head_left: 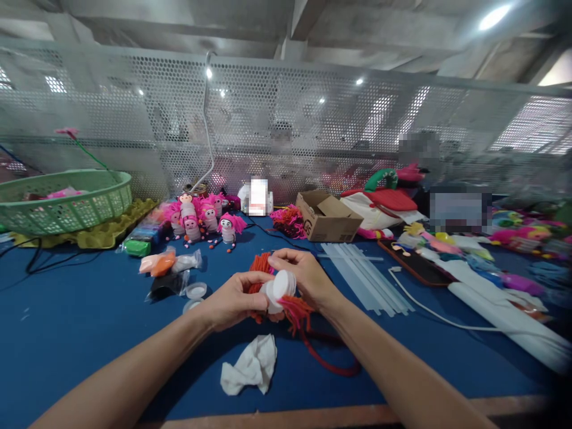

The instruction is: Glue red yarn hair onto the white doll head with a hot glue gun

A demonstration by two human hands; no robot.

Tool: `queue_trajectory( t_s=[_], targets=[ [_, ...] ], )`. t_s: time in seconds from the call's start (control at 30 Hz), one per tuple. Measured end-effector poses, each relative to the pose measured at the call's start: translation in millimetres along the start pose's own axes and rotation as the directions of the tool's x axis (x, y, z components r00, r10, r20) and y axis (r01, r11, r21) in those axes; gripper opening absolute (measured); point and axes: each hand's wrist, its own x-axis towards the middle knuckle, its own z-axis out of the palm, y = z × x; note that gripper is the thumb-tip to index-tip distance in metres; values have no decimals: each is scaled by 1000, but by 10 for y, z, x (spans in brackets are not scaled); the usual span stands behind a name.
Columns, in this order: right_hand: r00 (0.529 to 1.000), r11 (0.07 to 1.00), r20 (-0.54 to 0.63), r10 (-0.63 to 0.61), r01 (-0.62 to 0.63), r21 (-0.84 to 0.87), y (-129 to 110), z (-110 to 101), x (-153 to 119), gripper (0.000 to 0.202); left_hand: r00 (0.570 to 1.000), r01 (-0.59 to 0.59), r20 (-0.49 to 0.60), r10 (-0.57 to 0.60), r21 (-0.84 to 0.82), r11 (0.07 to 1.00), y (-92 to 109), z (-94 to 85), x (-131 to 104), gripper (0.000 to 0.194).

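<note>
In the middle of the head view, my left hand point(236, 301) is closed around a small white plastic bottle point(285, 284) that lies tilted, its round end facing me. Orange-red yarn point(259, 263) covers the far side of the bottle, and orange and pink strands point(297, 308) hang from its right side. My right hand point(308, 274) curls over the far side, its fingertips pinching the yarn; part of its grip is hidden. A dark red cord point(333, 372) loops on the table below my right wrist. Nearer me lies a crumpled white tissue point(251, 364).
Pink-haired dolls point(192, 223) stand at the back left, near packs of coloured clay point(165, 262) and white rings point(195, 290). A cardboard box point(330, 217), translucent glue sticks point(366, 277), a white cable point(429, 313) and a white roll point(504, 322) lie rightward. A green basket point(89, 202) sits far left.
</note>
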Motion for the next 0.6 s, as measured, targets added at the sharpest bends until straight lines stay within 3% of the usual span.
queue_trajectory(
  t_s=[0.43, 0.6],
  targets=[
    [999, 996, 9, 37, -38, 76, -35, 29, -19, 23, 1000, -16, 10, 16, -20, 1000, 9, 14, -1, 48],
    [998, 990, -38, 51, -45, 135, -27, 42, -17, 21, 999, -33, 11, 34, -43, 999, 9, 14, 3, 48]
  ],
)
